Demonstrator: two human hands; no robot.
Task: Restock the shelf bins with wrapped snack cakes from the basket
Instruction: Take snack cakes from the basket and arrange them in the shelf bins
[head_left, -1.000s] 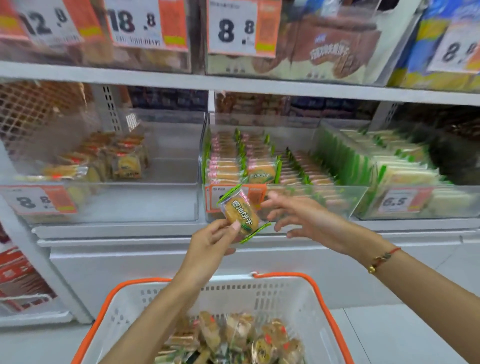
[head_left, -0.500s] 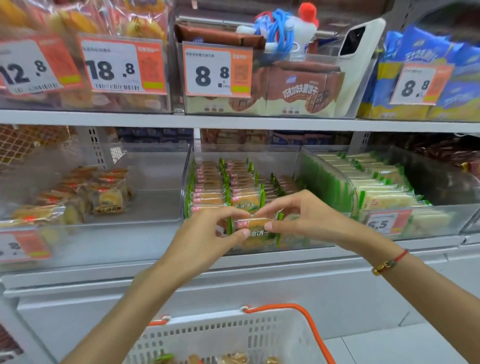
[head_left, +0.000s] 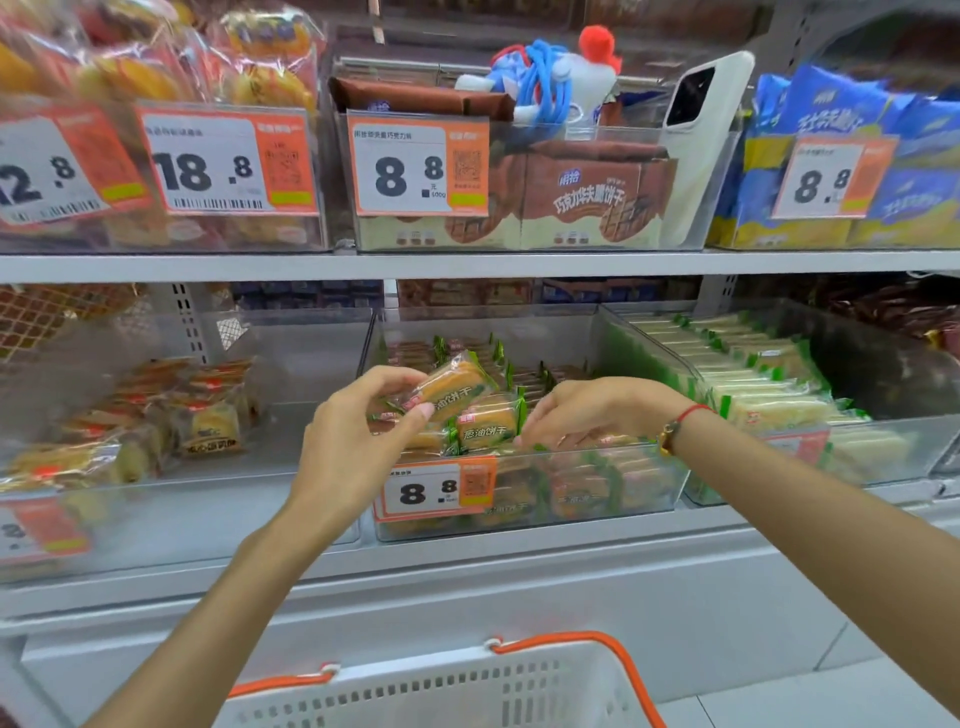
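Left hand (head_left: 358, 441) pinches a wrapped snack cake (head_left: 453, 385) over the middle bin (head_left: 524, 512) — long axis tilted, far end angling up and away toward the right hand (head_left: 587, 413). That hand's fingers curl down among the bin's packs — grip unclear.

A green-wrapped snack cake (head_left: 453, 387) is tilting above the clear middle bin (head_left: 524, 506), where matching cakes (head_left: 488, 423) are standing in rows; the white basket (head_left: 467, 691) is sitting below.

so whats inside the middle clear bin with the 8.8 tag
Rows of green-edged wrapped cakes fill the bin. The left hand holds one cake above them; the right hand covers some. The bottom layers blur.
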